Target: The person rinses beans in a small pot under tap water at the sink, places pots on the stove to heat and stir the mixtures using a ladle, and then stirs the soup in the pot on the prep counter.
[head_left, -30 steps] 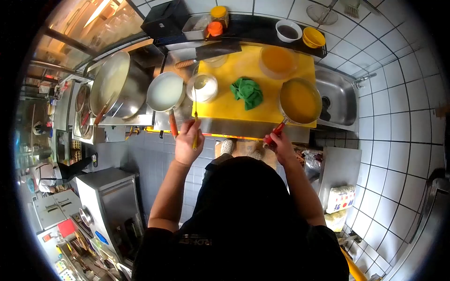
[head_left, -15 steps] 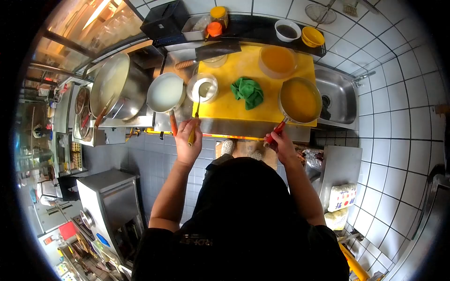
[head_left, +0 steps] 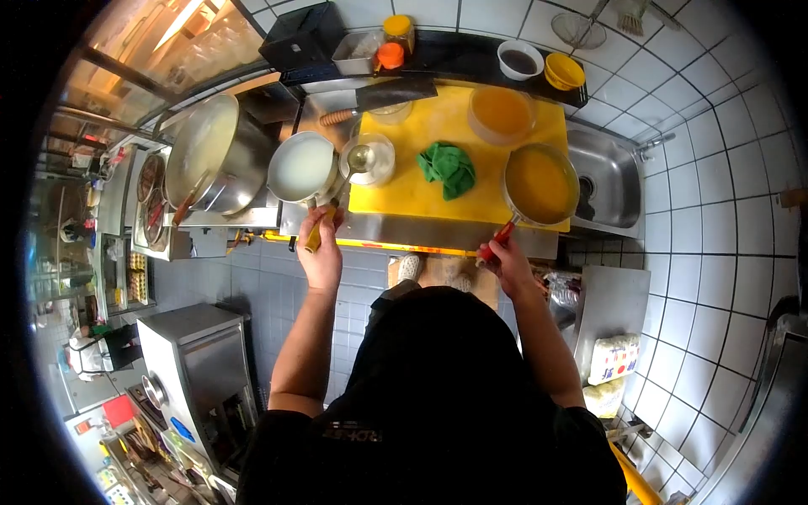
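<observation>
My left hand [head_left: 321, 259] is closed round the yellow handle of a ladle [head_left: 361, 158]. The ladle's metal bowl is over a clear round tub [head_left: 383, 173] at the cutting board's left edge. Just beyond that hand, a saucepan of whitish liquid [head_left: 300, 167] stands beside the tub, its handle mostly hidden by the hand. My right hand [head_left: 509, 259] grips the red handle of a saucepan [head_left: 541, 183] holding orange-yellow liquid, at the right of the yellow cutting board [head_left: 396, 198]. Between the two pans a crumpled green cloth [head_left: 447, 169] lies on the board.
Behind are a cleaver [head_left: 396, 93] and a tub of orange liquid [head_left: 502, 114]. A large steel pot [head_left: 240, 168] stands left, a sink [head_left: 619, 189] right. The back shelf [head_left: 459, 55] bears jars and bowls.
My left hand has moved left with the ladle, whose bowl has shifted up and tilted over the tub. My right hand still grips the saucepan, nearly unmoved.
</observation>
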Available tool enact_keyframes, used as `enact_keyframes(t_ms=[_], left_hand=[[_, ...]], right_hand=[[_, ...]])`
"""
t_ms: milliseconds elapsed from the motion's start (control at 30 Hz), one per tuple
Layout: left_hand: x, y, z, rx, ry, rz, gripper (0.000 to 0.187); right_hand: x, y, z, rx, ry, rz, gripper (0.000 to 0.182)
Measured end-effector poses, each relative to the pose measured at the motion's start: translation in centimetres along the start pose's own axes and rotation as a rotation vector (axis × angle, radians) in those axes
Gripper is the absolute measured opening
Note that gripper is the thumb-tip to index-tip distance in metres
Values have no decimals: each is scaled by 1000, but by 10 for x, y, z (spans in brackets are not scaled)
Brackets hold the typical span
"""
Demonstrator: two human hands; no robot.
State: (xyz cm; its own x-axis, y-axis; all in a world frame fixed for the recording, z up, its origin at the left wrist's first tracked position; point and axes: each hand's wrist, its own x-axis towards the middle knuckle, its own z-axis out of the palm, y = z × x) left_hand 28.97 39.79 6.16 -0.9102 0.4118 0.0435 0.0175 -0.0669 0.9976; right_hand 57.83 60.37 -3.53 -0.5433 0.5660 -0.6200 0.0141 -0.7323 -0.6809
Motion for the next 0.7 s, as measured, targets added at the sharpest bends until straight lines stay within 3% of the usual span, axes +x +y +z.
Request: enact_keyframes(t_ms=[33,133,267,500,633,700], left_hand=[[0,3,1,18,-3,8,15],[4,17,1,639,-165,399,17],[0,20,12,894,-311,721,22],[-3,12,13,691,-262,522,22],[3,-10,4,203,-52,119,18],[3,1,3,126,-40,95,20]], right_hand=[[0,0,0,0,-6,0,31],[0,1,1,8,17,-3,32],[3,4,-4,13,5,4,33],[3,6,-6,37,3,-5,33],[0,3,-3,36,22,-5,31],[1,5,-3,37,38,-11,28]])
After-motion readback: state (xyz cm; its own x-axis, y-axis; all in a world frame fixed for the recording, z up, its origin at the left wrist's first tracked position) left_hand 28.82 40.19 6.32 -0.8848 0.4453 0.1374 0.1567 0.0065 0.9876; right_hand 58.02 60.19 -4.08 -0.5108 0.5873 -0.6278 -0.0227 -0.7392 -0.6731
